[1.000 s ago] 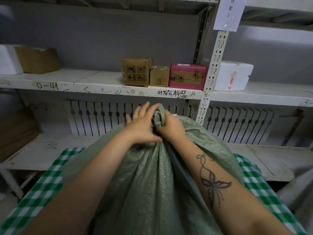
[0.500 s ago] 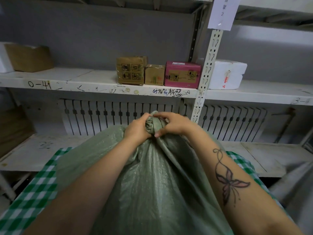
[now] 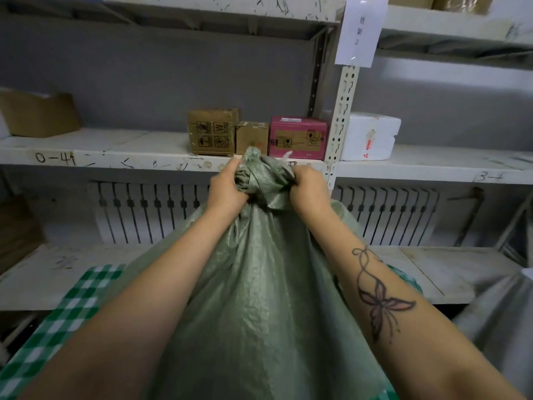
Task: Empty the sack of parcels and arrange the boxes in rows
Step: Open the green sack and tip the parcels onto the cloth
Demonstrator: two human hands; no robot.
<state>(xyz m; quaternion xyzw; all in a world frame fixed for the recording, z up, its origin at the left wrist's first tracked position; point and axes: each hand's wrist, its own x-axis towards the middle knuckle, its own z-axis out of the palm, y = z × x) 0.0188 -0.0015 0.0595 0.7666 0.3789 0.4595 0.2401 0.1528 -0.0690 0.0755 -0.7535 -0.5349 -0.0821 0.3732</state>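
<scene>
A big green woven sack (image 3: 259, 298) stands full in front of me on a green-and-white checked cloth (image 3: 57, 321). Its neck is bunched into a knot (image 3: 261, 176) at the top. My left hand (image 3: 227, 189) grips the left side of the knot and my right hand (image 3: 310, 189) grips the right side, pulling the fabric apart. What is inside the sack is hidden. On the middle shelf (image 3: 115, 157) behind the knot stand two brown cardboard boxes (image 3: 213, 131) (image 3: 251, 137) and a pink box (image 3: 298, 137) in a row.
A white foam box (image 3: 370, 137) sits right of the perforated upright post (image 3: 343, 119). A brown carton (image 3: 39, 114) stands at the shelf's left end. A lower shelf (image 3: 432, 267) runs behind the sack. Another grey sack (image 3: 496, 321) is at the right edge.
My hands have shifted from lying together on the knot to gripping it on either side, and the knot has risen in view, in front of the shelf edge.
</scene>
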